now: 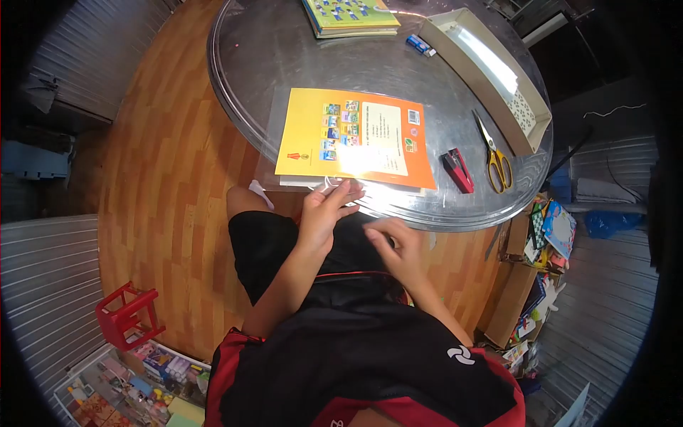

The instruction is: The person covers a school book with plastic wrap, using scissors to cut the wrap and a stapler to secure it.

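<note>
An orange-and-yellow book [299, 132] lies back cover up at the near edge of the round metal table, under strong glare. Clear plastic film [271, 146] sticks out past its left and near edges. My left hand [326, 215] is at the book's near edge, thumb and fingers closed on the plastic there. Above my lap, just off the table's rim, my right hand [400, 245] has its fingers loosely bent and the thumb apart; nothing shows in it. To the right of the book lie a red-and-black stapler [457, 171] and yellow-handled scissors [496, 162].
The round table [249, 64] also carries a stack of books [352, 18], a small blue-and-white eraser [420, 45] and a long cardboard box lid [484, 78]. A red stool [129, 317] stands on the wooden floor. Boxes of goods [523, 285] sit at right.
</note>
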The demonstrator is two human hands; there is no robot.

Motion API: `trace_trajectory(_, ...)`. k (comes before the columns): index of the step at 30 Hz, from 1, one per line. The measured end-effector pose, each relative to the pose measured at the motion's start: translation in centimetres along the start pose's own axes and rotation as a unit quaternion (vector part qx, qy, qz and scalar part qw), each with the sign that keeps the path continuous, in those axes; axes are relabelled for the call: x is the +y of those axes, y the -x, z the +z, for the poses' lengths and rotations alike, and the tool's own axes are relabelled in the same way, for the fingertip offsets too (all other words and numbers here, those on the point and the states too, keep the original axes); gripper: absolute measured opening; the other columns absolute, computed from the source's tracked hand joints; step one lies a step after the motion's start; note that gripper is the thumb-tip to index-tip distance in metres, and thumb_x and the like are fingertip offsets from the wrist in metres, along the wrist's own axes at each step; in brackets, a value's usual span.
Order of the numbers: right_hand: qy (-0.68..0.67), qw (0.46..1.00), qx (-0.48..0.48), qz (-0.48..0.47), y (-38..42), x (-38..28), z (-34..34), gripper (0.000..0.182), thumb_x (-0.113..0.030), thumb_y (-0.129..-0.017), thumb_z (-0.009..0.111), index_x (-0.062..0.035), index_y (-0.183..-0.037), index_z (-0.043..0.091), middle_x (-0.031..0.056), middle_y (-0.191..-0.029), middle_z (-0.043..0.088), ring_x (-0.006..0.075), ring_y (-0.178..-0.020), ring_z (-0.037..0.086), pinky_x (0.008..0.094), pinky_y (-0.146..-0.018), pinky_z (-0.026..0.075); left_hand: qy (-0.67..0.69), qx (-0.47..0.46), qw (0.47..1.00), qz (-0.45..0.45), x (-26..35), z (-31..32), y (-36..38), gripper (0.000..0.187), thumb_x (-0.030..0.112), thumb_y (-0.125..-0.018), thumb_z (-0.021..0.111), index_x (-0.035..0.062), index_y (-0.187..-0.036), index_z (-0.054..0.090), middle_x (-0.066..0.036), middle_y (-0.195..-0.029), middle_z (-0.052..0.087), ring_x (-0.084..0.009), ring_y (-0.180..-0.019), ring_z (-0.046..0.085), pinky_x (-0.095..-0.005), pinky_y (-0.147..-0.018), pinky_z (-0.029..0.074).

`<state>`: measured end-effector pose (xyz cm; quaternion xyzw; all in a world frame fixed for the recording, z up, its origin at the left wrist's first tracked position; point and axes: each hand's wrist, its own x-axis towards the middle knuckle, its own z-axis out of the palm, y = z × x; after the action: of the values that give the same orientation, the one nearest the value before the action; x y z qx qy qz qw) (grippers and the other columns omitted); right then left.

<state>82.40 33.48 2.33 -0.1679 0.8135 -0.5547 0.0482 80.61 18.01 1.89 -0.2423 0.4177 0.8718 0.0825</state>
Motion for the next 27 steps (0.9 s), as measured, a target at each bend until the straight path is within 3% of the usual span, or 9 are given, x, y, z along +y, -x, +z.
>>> trace_trajectory(2, -0.229, 0.954, -0.009, 0.192, 0.1, 0.0, 2.3, 0.027, -0.020, -0.083, 0.053, 0.0025, -0.096, 0.057, 0.0087, -0.083, 0.059, 0.0133, -0.073, 0.055, 0.0243, -0.066, 0.042, -0.007, 0.002, 1.000, 0.004, -0.8, -0.6, -0.3, 0.021, 0.014, -0.083, 0.053, -0.0002, -0.098, 0.054, -0.010, -0.089, 0.060, -0.0175, -0.083, 0.059, -0.0265, -0.070, 0.047)
trace_trajectory(3, -0.232, 0.954, -0.006, 0.192, -0.2, 0.0, 2.6, 0.027, -0.020, -0.083, 0.053, 0.0025, -0.096, 0.057, 0.0087, -0.083, 0.059, 0.0133, -0.073, 0.055, 0.0243, -0.066, 0.042, -0.010, 0.003, 1.000, 0.014, -0.9, -0.7, -0.3, 0.022, 0.013, -0.083, 0.053, -0.0012, -0.099, 0.054, -0.010, -0.089, 0.060, -0.0167, -0.082, 0.058, -0.0261, -0.070, 0.046)
trace_trajectory(5, -0.412, 0.869, 0.020, 0.272, -1.2, 0.1, 3.1, 0.033, -0.027, -0.086, 0.048, 0.0027, -0.098, 0.056, 0.0095, -0.083, 0.058, 0.0129, -0.071, 0.054, 0.0231, -0.062, 0.041, -0.024, 0.001, 0.999, 0.038, -0.7, -0.6, -0.1, 0.023, 0.012, -0.082, 0.054, -0.0024, -0.100, 0.054, -0.009, -0.090, 0.060, -0.0147, -0.082, 0.057, -0.0246, -0.070, 0.045)
trace_trajectory(7, -0.401, 0.876, 0.016, 0.267, -1.7, 0.3, 3.3, 0.037, -0.030, -0.087, 0.044, 0.0026, -0.101, 0.053, 0.0097, -0.080, 0.057, 0.0134, -0.069, 0.054, 0.0230, -0.058, 0.040, -0.035, -0.002, 0.997, 0.068, -0.4, -0.5, 0.0, 0.024, 0.012, -0.082, 0.055, -0.0037, -0.101, 0.054, -0.009, -0.090, 0.060, -0.0128, -0.081, 0.056, -0.0232, -0.070, 0.045)
trace_trajectory(10, -0.542, 0.793, 0.044, 0.273, -2.4, 0.2, 3.0, 0.035, -0.029, -0.087, 0.045, -0.0002, -0.106, 0.047, 0.0082, -0.079, 0.053, 0.0139, -0.065, 0.052, 0.0240, -0.053, 0.040, -0.072, 0.031, 0.992, 0.102, -0.8, -0.3, 0.2, 0.025, 0.011, -0.081, 0.057, -0.0050, -0.099, 0.056, -0.008, -0.093, 0.060, -0.0086, -0.084, 0.052, -0.0205, -0.072, 0.041)
trace_trajectory(18, -0.543, 0.755, 0.186, 0.318, -4.5, 0.4, 2.8, 0.021, -0.022, -0.083, 0.055, -0.0052, -0.095, 0.051, 0.0032, -0.084, 0.055, 0.0120, -0.065, 0.050, 0.0233, -0.053, 0.039, -0.085, 0.061, 0.993, 0.062, -0.7, 0.0, 1.1, 0.024, 0.012, -0.081, 0.056, -0.0038, -0.099, 0.057, -0.005, -0.090, 0.060, -0.0063, -0.082, 0.051, -0.0183, -0.072, 0.039)
trace_trajectory(21, -0.540, 0.757, 0.186, 0.318, -4.6, -0.1, 2.8, 0.020, -0.021, -0.083, 0.054, -0.0049, -0.095, 0.052, 0.0034, -0.087, 0.055, 0.0127, -0.069, 0.052, 0.0240, -0.055, 0.040, -0.108, 0.041, 0.993, 0.023, -0.9, -1.0, 2.0, 0.020, 0.014, -0.082, 0.055, -0.0009, -0.094, 0.060, -0.001, -0.074, 0.058, -0.0035, -0.070, 0.050, -0.0158, -0.062, 0.037)
trace_trajectory(23, -0.533, 0.774, 0.161, 0.302, -4.4, 0.7, 2.6, 0.019, -0.020, -0.083, 0.054, -0.0048, -0.095, 0.052, 0.0036, -0.088, 0.055, 0.0134, -0.073, 0.053, 0.0249, -0.057, 0.040, -0.140, -0.047, 0.988, -0.041, -0.1, -1.2, 3.1, 0.022, 0.020, -0.083, 0.053, 0.0012, -0.088, 0.061, 0.000, -0.062, 0.053, -0.0057, -0.057, 0.048, -0.0180, -0.054, 0.036)
trace_trajectory(27, -0.541, 0.785, 0.116, 0.279, -4.1, 1.5, 2.3, 0.019, -0.019, -0.083, 0.052, -0.0044, -0.096, 0.052, 0.0040, -0.089, 0.056, 0.0158, -0.083, 0.054, 0.0282, -0.064, 0.042, -0.150, -0.001, 0.989, 0.017, 1.6, -0.5, 2.6, 0.023, 0.020, -0.085, 0.050, 0.0000, -0.091, 0.060, 0.001, -0.052, 0.047, -0.0055, -0.048, 0.045, -0.0174, -0.045, 0.032)
